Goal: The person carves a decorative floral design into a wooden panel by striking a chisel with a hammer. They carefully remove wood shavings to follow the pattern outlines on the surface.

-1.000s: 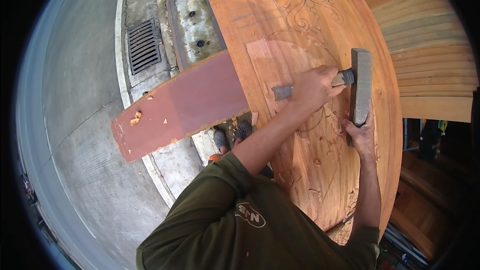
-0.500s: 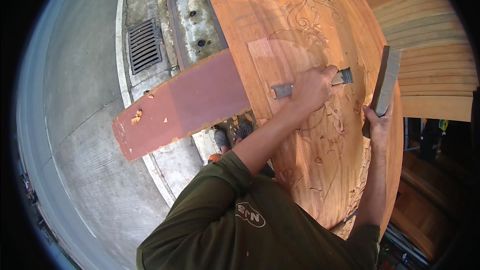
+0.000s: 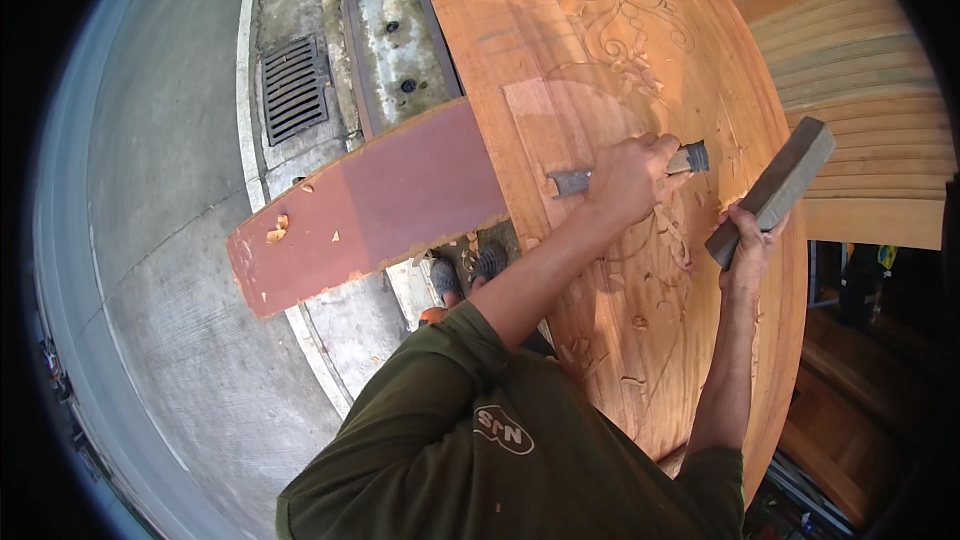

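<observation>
My left hand is closed round the middle of a gouge. Its wide metal blade points left, just over the wooden panel, and its dark-wrapped handle end sticks out to the right. In my right hand is a rectangular wooden block, gripped near its lower end and tilted up to the right above the panel's right side. Scroll patterns are drawn and partly carved into the panel's far part. Several curled shavings lie on its surface, and my left hand hides part of the carving.
A reddish-brown board with a few chips on it juts out to the left from the panel. Slatted wood stands at the right. On the ground are a drain grate and my feet beneath the board's edge.
My right hand has swung the block from nearly upright to a rightward slant. Many shavings along the panel's right side are gone. My left hand keeps its grip on the gouge.
</observation>
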A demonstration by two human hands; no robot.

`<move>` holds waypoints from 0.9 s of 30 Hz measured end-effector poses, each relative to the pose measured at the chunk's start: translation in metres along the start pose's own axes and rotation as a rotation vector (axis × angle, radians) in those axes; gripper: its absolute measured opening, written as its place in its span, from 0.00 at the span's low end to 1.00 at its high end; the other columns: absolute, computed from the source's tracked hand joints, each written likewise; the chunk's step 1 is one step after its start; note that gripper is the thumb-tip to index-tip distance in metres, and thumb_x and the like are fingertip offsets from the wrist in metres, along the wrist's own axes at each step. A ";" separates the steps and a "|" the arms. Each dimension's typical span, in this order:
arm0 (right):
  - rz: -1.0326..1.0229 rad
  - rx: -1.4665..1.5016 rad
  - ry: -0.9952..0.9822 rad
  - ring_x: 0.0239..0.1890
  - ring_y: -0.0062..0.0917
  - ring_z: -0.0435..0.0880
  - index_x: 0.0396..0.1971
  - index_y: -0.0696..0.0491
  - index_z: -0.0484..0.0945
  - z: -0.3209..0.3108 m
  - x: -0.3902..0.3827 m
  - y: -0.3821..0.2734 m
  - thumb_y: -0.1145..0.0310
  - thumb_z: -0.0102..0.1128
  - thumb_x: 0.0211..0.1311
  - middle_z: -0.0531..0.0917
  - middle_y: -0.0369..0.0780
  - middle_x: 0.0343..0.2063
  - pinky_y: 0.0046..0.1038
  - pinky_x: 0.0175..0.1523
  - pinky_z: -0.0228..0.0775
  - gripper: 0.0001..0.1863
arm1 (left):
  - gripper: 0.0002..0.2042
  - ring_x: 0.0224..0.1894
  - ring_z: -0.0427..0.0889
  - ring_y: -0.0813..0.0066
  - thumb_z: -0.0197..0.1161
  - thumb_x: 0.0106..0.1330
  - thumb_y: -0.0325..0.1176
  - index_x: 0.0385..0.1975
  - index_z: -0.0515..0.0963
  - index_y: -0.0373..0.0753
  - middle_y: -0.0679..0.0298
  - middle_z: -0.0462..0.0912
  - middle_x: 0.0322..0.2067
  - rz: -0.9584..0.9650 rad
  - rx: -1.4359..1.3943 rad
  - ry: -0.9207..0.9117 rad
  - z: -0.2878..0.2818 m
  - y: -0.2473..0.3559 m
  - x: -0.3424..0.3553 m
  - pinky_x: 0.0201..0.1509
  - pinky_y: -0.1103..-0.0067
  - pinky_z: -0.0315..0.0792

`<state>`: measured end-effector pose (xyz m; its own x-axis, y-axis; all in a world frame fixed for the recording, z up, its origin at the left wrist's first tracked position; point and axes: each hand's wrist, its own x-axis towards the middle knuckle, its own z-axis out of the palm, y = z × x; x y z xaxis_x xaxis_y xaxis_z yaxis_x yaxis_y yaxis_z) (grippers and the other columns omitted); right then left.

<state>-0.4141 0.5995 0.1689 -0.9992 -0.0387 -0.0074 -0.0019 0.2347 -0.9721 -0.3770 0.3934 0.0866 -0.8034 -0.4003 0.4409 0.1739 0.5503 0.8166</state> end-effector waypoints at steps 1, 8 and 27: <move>-0.001 -0.180 -0.173 0.47 0.28 0.85 0.75 0.51 0.63 -0.007 -0.009 0.017 0.79 0.71 0.57 0.83 0.41 0.52 0.30 0.55 0.78 0.44 | 0.19 0.33 0.88 0.54 0.79 0.60 0.47 0.42 0.86 0.41 0.58 0.87 0.32 0.000 0.000 -0.009 0.000 0.002 0.001 0.35 0.62 0.80; 0.021 -0.112 -0.007 0.36 0.23 0.83 0.76 0.52 0.62 -0.012 0.011 -0.004 0.77 0.71 0.60 0.83 0.39 0.41 0.29 0.43 0.79 0.44 | 0.19 0.34 0.89 0.55 0.78 0.61 0.48 0.43 0.86 0.41 0.58 0.88 0.33 -0.035 0.027 -0.030 -0.001 -0.004 -0.001 0.36 0.62 0.81; -0.122 -0.365 -0.242 0.32 0.21 0.83 0.72 0.54 0.64 -0.007 -0.001 0.002 0.77 0.72 0.60 0.83 0.38 0.36 0.27 0.39 0.78 0.40 | 0.20 0.36 0.89 0.55 0.79 0.61 0.47 0.46 0.86 0.43 0.58 0.88 0.34 -0.068 0.068 -0.060 -0.015 -0.009 -0.005 0.37 0.64 0.81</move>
<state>-0.4129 0.6065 0.1689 -0.9529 -0.3031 0.0055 -0.1763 0.5395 -0.8233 -0.3665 0.3798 0.0829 -0.8449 -0.3952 0.3605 0.0801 0.5728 0.8158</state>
